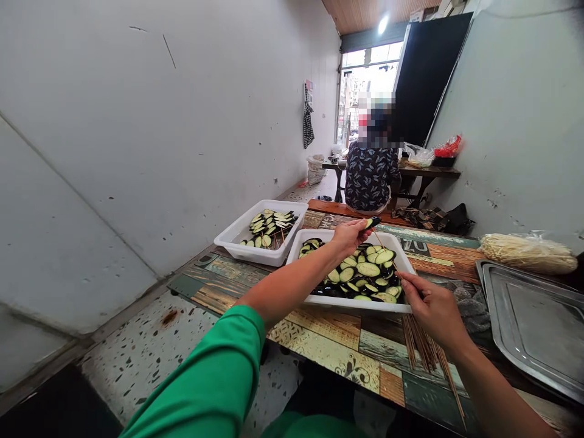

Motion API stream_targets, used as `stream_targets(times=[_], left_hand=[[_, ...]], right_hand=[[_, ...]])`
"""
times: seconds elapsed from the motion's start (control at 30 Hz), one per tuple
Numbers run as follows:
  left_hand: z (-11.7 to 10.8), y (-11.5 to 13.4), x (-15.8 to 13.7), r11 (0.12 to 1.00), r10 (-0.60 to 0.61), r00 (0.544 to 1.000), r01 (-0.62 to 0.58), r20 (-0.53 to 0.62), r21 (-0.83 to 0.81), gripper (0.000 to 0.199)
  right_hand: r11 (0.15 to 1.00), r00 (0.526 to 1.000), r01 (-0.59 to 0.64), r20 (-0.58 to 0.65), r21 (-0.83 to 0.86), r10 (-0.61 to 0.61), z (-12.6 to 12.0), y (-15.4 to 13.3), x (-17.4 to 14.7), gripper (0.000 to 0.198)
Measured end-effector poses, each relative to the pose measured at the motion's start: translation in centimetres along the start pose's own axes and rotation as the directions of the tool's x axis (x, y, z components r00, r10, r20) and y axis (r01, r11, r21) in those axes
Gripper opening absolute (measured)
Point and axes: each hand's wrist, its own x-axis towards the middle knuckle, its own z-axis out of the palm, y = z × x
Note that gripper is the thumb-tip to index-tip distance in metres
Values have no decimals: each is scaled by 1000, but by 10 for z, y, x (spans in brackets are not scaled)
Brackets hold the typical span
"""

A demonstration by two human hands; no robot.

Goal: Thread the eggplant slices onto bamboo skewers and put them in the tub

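While the left hand (349, 234) pinches an eggplant slice (373, 222) at frame centre and the right hand (426, 301) grips the skewer (385, 250) under it, one tray (237, 234) holds a few finished skewers and the nearer tray (356, 302) stays full of loose slices, so most work remains.

Two tubs (401, 252) of slices side by side, skewers (422, 344) just before them.

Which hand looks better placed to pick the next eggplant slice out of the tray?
Probably the left hand: it hovers over the tray of slices, pinching one eggplant slice onto the skewer. The right hand grips the skewer's lower end at the tray's edge.
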Motion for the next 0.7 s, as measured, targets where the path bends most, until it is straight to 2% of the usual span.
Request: stream_targets(times=[0.23,0.4,0.53,0.7], left_hand=[[2,-3,-3,1000,-17,998,17,62,4,11],[6,-3,-8,999,32,990,-28,136,-34,5],[6,2,-12,997,75,976,-66,202,-50,12],[8,2,-18,992,129,939,-124,320,-36,26]], right_hand=[[999,999,-43,4,21,43,2,0,0,42],[998,999,-44,-9,38,45,3,2,0,41],[997,998,-43,-33,62,45,4,4,0,41],[993,995,-45,-79,109,53,5,6,-1,42]])
